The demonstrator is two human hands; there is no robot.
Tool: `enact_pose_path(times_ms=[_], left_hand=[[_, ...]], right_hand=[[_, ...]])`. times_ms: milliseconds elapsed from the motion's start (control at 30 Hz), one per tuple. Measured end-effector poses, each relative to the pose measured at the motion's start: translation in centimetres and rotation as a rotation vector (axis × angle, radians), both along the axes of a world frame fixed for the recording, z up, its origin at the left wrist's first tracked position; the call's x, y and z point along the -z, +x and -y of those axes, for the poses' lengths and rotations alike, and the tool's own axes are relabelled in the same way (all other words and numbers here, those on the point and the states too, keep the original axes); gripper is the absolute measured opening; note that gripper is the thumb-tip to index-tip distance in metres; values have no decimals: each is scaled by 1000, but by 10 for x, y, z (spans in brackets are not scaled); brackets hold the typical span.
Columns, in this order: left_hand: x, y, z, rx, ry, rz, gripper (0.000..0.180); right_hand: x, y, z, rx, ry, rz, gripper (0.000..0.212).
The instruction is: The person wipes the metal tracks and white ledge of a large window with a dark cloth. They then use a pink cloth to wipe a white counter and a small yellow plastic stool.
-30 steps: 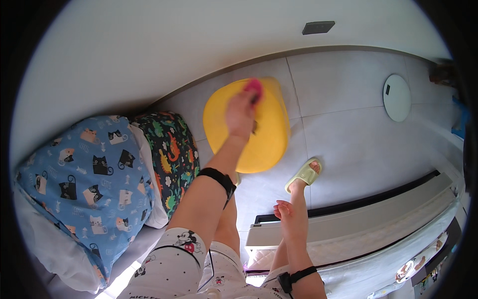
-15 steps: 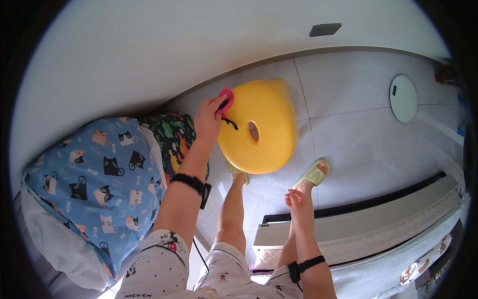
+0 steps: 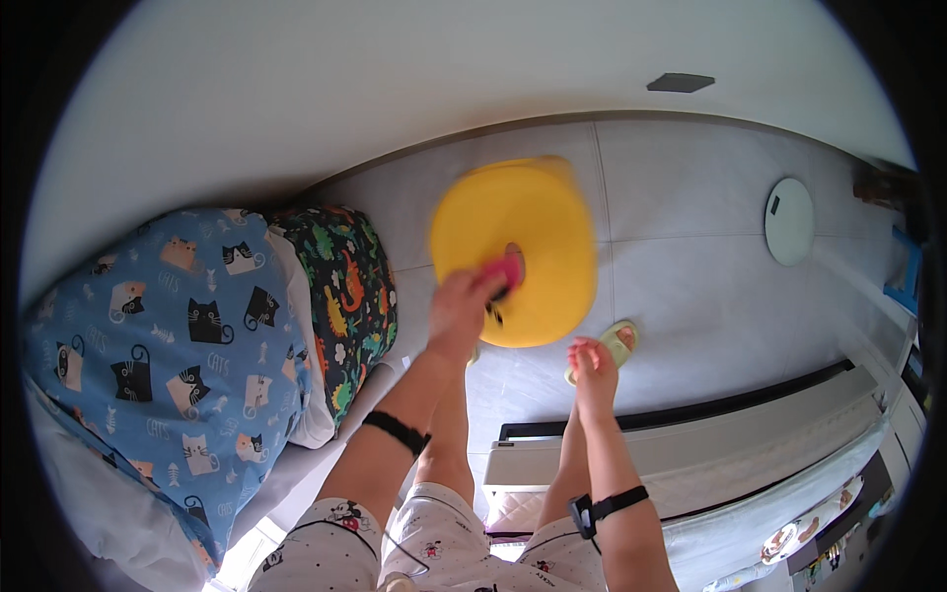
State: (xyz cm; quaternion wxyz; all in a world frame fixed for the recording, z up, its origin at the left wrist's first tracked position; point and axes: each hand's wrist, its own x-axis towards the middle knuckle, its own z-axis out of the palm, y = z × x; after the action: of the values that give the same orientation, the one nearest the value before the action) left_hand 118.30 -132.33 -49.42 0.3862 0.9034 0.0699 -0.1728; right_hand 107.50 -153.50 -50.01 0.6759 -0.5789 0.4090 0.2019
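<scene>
My left hand [image 3: 462, 308] is closed around a small pink thing [image 3: 511, 268] with a black strap; motion blur hides what kind it is. Hand and pink thing are over the yellow stool [image 3: 552, 222], and the pink thing partly covers the oval hole in the stool's seat. I cannot tell whether it touches the seat. My right hand [image 3: 594, 380] hangs in the air above my leg, near a green slipper [image 3: 623, 340]. Its fingers are loosely bent, with nothing visible in them.
On the left lie a blue cat-print cushion [image 3: 212, 345] and a dark dinosaur-print one [image 3: 345, 286]. A round white scale [image 3: 791, 222] lies on the tiled floor at the right. A bed frame [image 3: 710, 414] runs along the lower right. The wall [image 3: 395, 89] rises behind the stool.
My left hand has moved from the stool's far left edge toward me and right, over the seat, carrying the pink thing. My right hand has risen slightly in the picture.
</scene>
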Motion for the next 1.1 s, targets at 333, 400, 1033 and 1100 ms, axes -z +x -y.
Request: enact_pose_path(times_ms=[333, 400, 1033, 1100], left_hand=[[13, -42, 15, 855, -309, -249, 39], [9, -37, -18, 572, -248, -208, 38], [-79, 0, -26, 206, -205, 343, 56], [-59, 9, -34, 97, -133, 315, 52]], right_hand=[[28, 148, -46, -325, -263, 283, 25], [36, 158, -63, -546, -254, 126, 30], [-36, 9, -23, -56, -138, 233, 65], [-57, -13, 1, -30, -115, 221, 67]])
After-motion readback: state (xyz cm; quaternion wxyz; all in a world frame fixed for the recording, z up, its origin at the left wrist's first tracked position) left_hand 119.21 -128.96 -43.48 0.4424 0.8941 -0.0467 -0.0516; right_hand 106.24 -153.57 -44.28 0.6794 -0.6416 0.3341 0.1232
